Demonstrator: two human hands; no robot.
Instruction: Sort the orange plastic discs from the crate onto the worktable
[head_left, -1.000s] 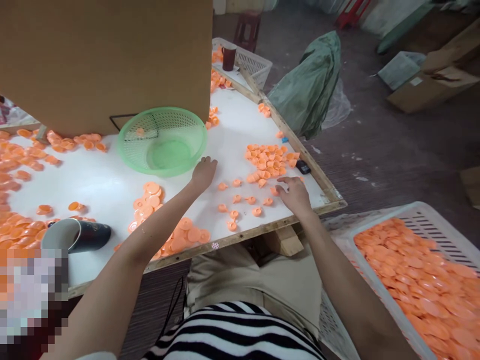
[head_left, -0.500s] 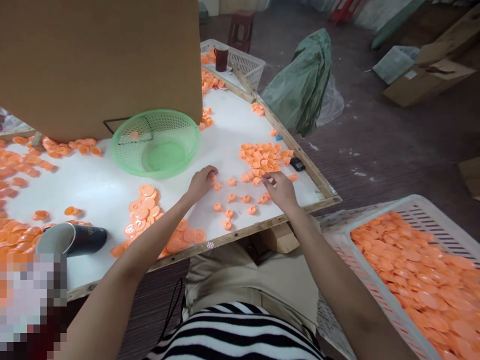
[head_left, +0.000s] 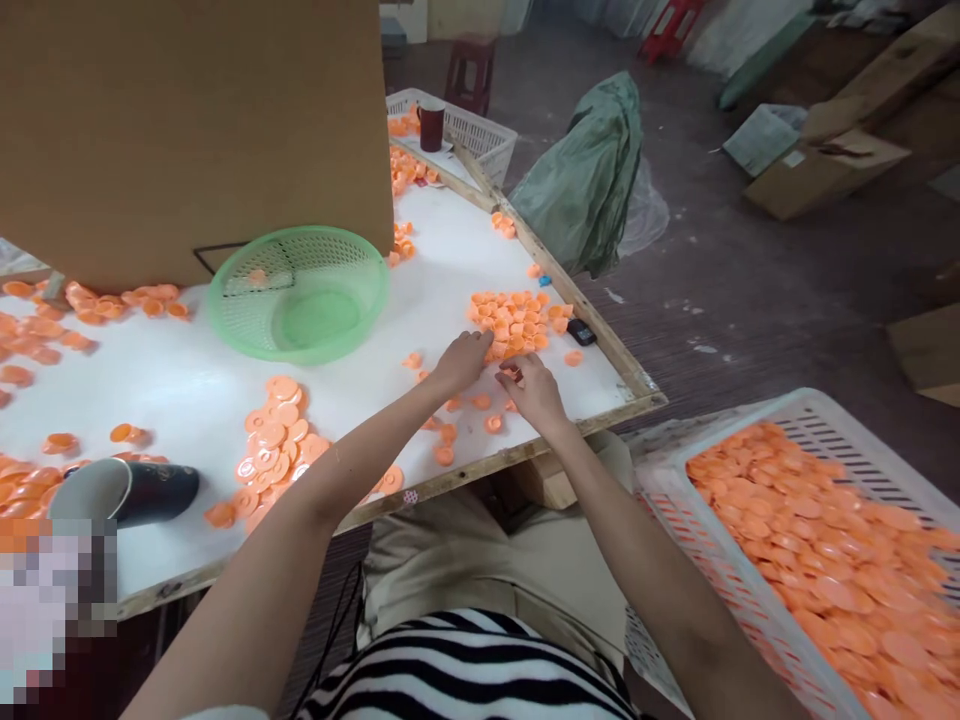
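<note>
My left hand reaches across to the near left edge of a pile of small orange plastic cups. Its fingers are bent together with the tips against the pile, and what they grip is hidden. Just in front of the same pile is my right hand, thumb and fingers curled into a pinch. Whatever sits between those fingertips is too small to make out. Several loose orange pieces lie on the white tabletop below both hands. Flat orange discs are heaped to the left, beyond my left forearm.
A green plastic basket stands before a large cardboard box. A dark mug lies at the left. A wooden rim edges the table, with a small black device beside it. A white crate of orange discs stands at the right.
My left hand has moved right, from the loose pieces to the pile's edge. My right hand has shifted slightly left and down, and the two hands are now close together.
</note>
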